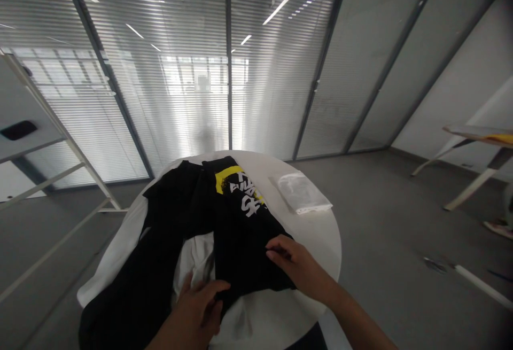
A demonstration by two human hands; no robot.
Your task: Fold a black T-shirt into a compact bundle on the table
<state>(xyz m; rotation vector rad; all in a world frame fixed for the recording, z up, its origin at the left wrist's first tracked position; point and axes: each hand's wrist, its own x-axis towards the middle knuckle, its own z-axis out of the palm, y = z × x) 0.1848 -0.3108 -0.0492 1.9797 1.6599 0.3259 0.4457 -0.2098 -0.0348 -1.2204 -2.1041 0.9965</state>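
A black garment (224,222) with a yellow and white print lies partly folded across a round white table (320,238). My left hand (198,310) pinches the garment's near edge, fingers closed on the cloth. My right hand (294,264) rests on the folded right side and grips the fabric with bent fingers. Part of the garment hangs off the table's left front edge.
A clear plastic bag (302,192) lies on the table's far right. A white frame stand (48,152) rises at left. Another white table (476,141) stands at far right. Glass walls with blinds run behind, grey floor all around.
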